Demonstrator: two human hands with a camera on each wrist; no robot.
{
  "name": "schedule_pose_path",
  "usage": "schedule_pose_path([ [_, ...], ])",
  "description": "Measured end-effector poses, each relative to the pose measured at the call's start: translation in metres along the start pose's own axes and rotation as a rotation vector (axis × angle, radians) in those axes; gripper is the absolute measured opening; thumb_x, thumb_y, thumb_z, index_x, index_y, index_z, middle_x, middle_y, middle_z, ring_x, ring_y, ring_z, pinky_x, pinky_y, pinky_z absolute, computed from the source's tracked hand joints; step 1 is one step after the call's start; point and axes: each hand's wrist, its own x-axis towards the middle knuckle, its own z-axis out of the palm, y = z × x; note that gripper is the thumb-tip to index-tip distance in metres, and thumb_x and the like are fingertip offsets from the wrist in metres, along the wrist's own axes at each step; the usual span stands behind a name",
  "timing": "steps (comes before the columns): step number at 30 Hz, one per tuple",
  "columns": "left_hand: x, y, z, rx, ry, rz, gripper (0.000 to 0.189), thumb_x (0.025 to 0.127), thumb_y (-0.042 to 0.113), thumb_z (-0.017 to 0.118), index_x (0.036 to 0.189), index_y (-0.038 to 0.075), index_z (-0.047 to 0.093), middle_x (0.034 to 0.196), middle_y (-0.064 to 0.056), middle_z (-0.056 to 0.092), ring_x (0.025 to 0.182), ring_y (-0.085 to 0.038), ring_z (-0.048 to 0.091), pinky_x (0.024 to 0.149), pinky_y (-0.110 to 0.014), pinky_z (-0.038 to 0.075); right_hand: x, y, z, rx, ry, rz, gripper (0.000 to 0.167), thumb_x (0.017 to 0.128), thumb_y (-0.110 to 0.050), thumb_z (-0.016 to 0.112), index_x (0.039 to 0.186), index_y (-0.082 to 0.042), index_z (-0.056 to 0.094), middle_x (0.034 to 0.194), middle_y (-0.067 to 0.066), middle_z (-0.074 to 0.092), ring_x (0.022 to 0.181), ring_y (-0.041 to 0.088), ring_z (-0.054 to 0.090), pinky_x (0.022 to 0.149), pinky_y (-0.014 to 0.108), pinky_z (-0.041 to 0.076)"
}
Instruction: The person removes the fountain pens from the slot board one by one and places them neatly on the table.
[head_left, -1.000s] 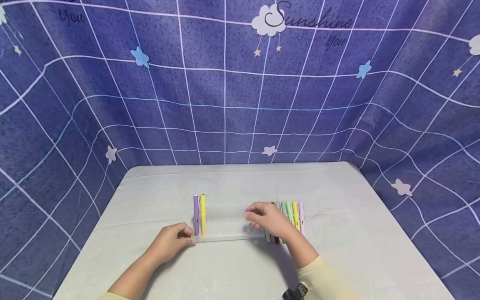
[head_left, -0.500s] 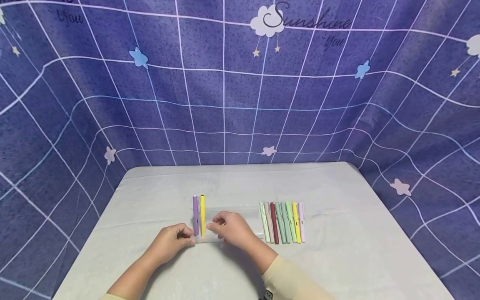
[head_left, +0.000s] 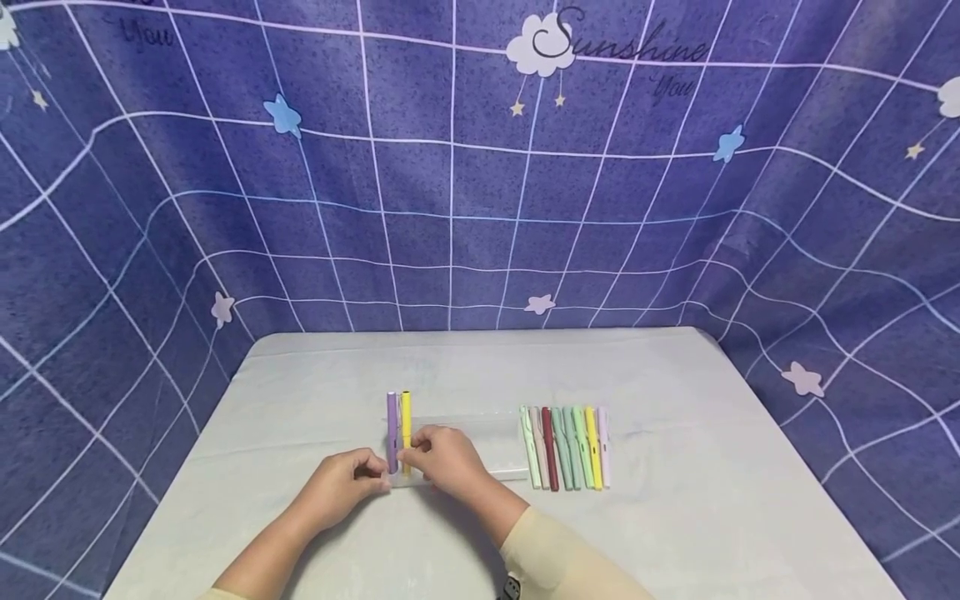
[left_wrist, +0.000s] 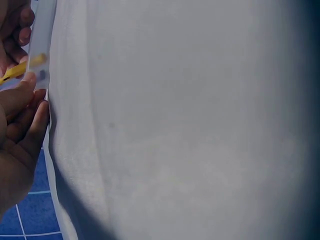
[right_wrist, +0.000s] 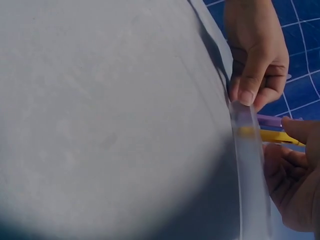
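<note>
A clear plastic tray (head_left: pixel 498 446) lies lengthwise on the table. My left hand (head_left: pixel 348 483) grips its left front corner; in the right wrist view the left thumb (right_wrist: pixel 246 96) lies on the tray's end. A purple pen (head_left: pixel 392 429) and a yellow pen (head_left: pixel 407 417) stand side by side across the tray's left end. My right hand (head_left: pixel 448 460) pinches the yellow pen near its lower part, its thumb and fingers on either side of it in the right wrist view. The fingers hide part of that pen in the head view.
A row of several pens lies at the tray's right end, among them a dark red pen (head_left: pixel 550 448), a second yellow pen (head_left: pixel 593 446) and a lilac pen (head_left: pixel 604 446). Behind the white-covered table (head_left: pixel 675 517) hangs a blue grid-patterned curtain (head_left: pixel 480 183).
My right hand has moved left from beside the row of pens to the yellow pen at the tray's left end, uncovering the row. The left hand has stayed at the tray's corner.
</note>
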Motion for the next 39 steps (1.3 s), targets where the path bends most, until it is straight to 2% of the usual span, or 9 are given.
schedule_pose_path([
  [7,0.000,0.000,0.001,0.000,0.005,-0.008,0.018,0.078,0.021,0.082,0.084,0.029,0.067,0.085,0.018,0.068,0.089,-0.005,0.064,0.089,-0.034,0.053,0.003,0.000,0.004,-0.186,0.078,-0.056,0.021,0.085,-0.038,0.075,0.084,-0.018,0.069,0.072,-0.013,0.062,0.058,0.001,0.048,0.055,0.019,0.041],
  [15,0.001,0.001,-0.001,0.000,0.007,0.021,0.016,0.078,0.024,0.082,0.084,0.027,0.068,0.086,0.016,0.069,0.087,-0.005,0.063,0.085,-0.031,0.052,0.005,0.001,0.004,-0.213,0.104,-0.072,0.019,0.085,-0.036,0.075,0.081,-0.019,0.066,0.069,-0.014,0.059,0.057,0.002,0.046,0.053,0.019,0.039],
  [19,0.001,0.001,-0.001,0.001,0.010,0.013,0.016,0.078,0.024,0.082,0.083,0.026,0.067,0.085,0.017,0.068,0.086,-0.005,0.063,0.084,-0.030,0.052,0.005,0.000,0.001,-0.138,0.087,-0.108,0.014,0.088,-0.030,0.073,0.087,-0.018,0.067,0.077,-0.011,0.066,0.060,-0.002,0.051,0.056,0.018,0.044],
  [25,0.001,0.003,-0.001,-0.004,0.012,0.013,0.016,0.077,0.023,0.082,0.083,0.026,0.068,0.085,0.016,0.069,0.087,-0.006,0.064,0.085,-0.032,0.053,0.001,0.000,-0.006,0.079,0.008,-0.126,0.008,0.094,-0.023,0.067,0.092,-0.015,0.064,0.079,-0.007,0.066,0.057,0.004,0.059,0.051,0.020,0.051],
  [30,0.002,0.003,0.000,-0.005,0.017,-0.005,0.017,0.077,0.021,0.083,0.082,0.027,0.068,0.084,0.016,0.068,0.085,-0.004,0.063,0.083,-0.029,0.053,-0.001,0.004,-0.010,0.277,-0.048,-0.115,0.008,0.094,-0.018,0.066,0.097,-0.011,0.065,0.082,-0.004,0.068,0.071,0.011,0.067,0.063,0.024,0.058],
  [34,0.002,0.003,0.001,-0.012,0.012,-0.014,0.017,0.077,0.021,0.083,0.082,0.026,0.067,0.084,0.015,0.068,0.084,-0.004,0.063,0.082,-0.027,0.053,-0.003,0.008,-0.011,0.450,-0.115,-0.090,0.011,0.092,-0.010,0.066,0.100,-0.003,0.064,0.088,0.005,0.068,0.077,0.021,0.070,0.069,0.034,0.060],
  [39,0.001,0.003,0.001,-0.005,0.014,-0.006,0.016,0.077,0.021,0.083,0.082,0.025,0.068,0.084,0.015,0.068,0.083,-0.004,0.063,0.080,-0.027,0.052,-0.006,0.011,-0.013,0.570,-0.149,-0.065,0.014,0.090,-0.005,0.065,0.099,0.004,0.061,0.093,0.017,0.068,0.080,0.022,0.069,0.074,0.039,0.060],
])
